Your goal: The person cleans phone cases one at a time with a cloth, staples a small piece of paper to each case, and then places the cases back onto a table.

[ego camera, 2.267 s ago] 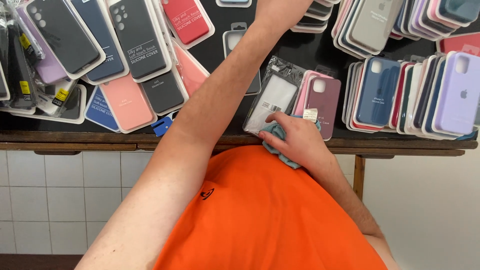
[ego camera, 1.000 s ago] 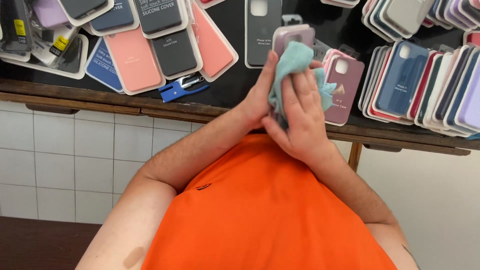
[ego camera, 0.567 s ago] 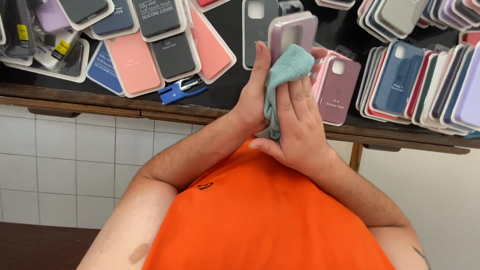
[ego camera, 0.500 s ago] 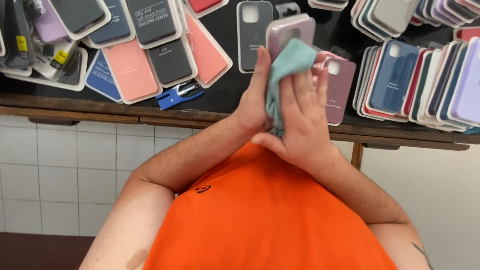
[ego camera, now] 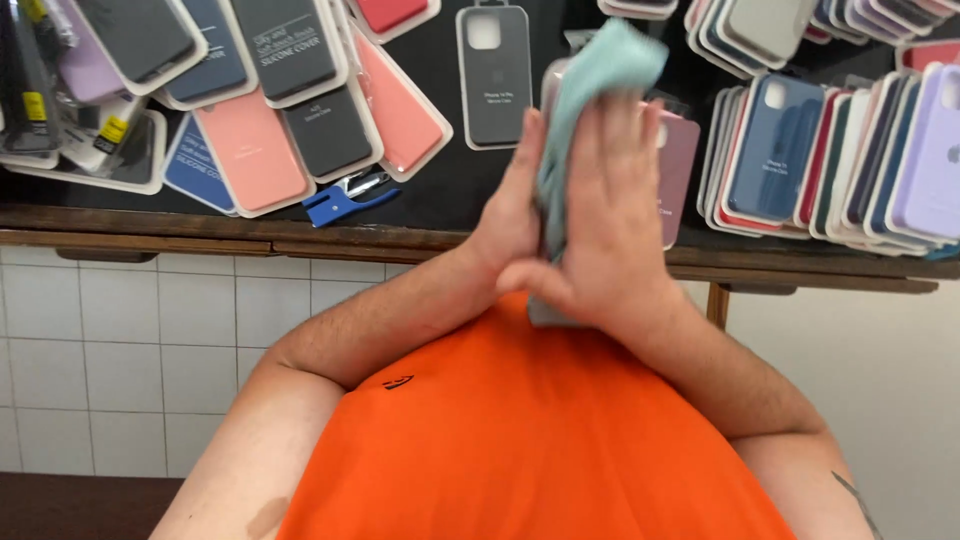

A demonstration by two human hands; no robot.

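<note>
Nearest the camera is the person's bright orange cotton shirt [ego camera: 530,440], filling the lower middle of the view. Both forearms rise from it and meet above the chest. The left hand [ego camera: 510,215] and the right hand [ego camera: 610,215] are pressed flat towards each other, palms inward and fingers straight. Clamped between them is a soft pale teal cleaning cloth [ego camera: 590,85], whose top pokes out above the fingertips. Behind the cloth, also held between the palms, sits a slim pinkish phone case [ego camera: 552,85]; only its edge and a grey lower corner show, the hands hiding the rest.

Beyond the hands lies a long black display board [ego camera: 440,190] with a brown wooden front edge. On its left are flat boxed silicone covers in salmon pink [ego camera: 250,150], dark grey and navy, overlapping one another. Just beside them lies a small blue plastic clip tool [ego camera: 345,198]. A grey boxed case [ego camera: 494,75] lies near the cloth. To the right, well apart, stand upright rows of cases in blue [ego camera: 775,150], lilac and mauve.

Below the board is a white tiled wall [ego camera: 130,350] on the left and a plain pale wall on the right.
</note>
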